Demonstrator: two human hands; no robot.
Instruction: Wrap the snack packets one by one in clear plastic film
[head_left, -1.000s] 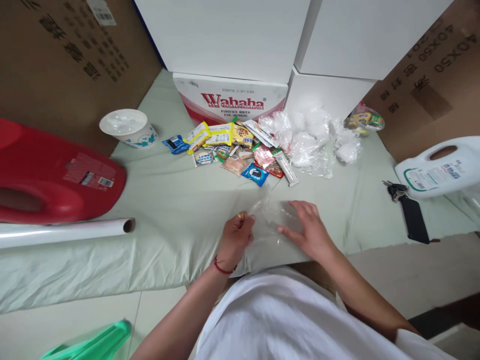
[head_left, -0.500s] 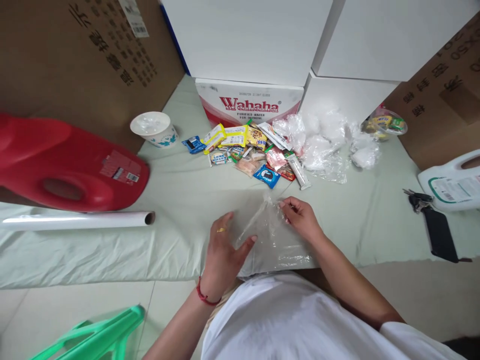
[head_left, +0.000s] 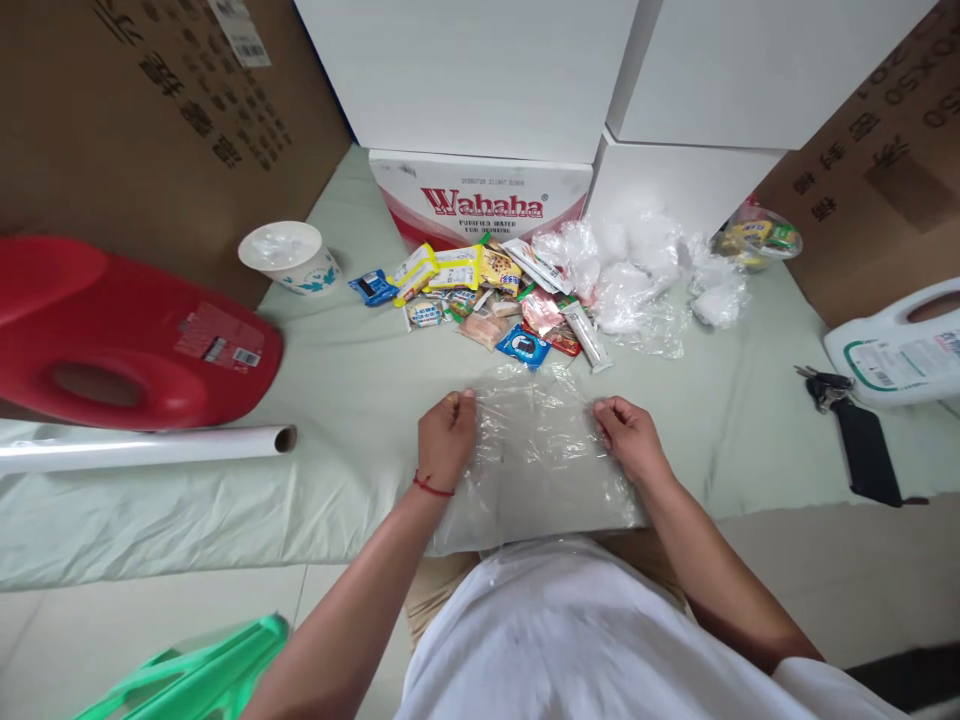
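Note:
A sheet of clear plastic film [head_left: 544,450] lies spread over the table's front edge before me, its surface wrinkled toward the far side. My left hand [head_left: 448,435] pinches the film's left side, thumb against fingers. At the opposite side my right hand [head_left: 630,435] grips the film between thumb and fingertips. Just beyond the film is a pile of small wrapped snacks [head_left: 480,290], with a blue snack packet [head_left: 525,346] nearest to it. Crumpled clear plastic [head_left: 637,290] is heaped to the right of the snacks.
At left stand a paper cup [head_left: 289,258], a red jug [head_left: 135,335] lying over, and a white roll [head_left: 150,448]. A Wahaha carton [head_left: 480,200] backs the table. Keys with a black case [head_left: 866,450] and a white bottle [head_left: 900,345] are at right. A green stool [head_left: 202,665] is below.
My left hand has gone from open, fingers apart, to pinching the film. The film is now spread wider and flatter between both hands. My right hand has shifted slightly right, still gripping it.

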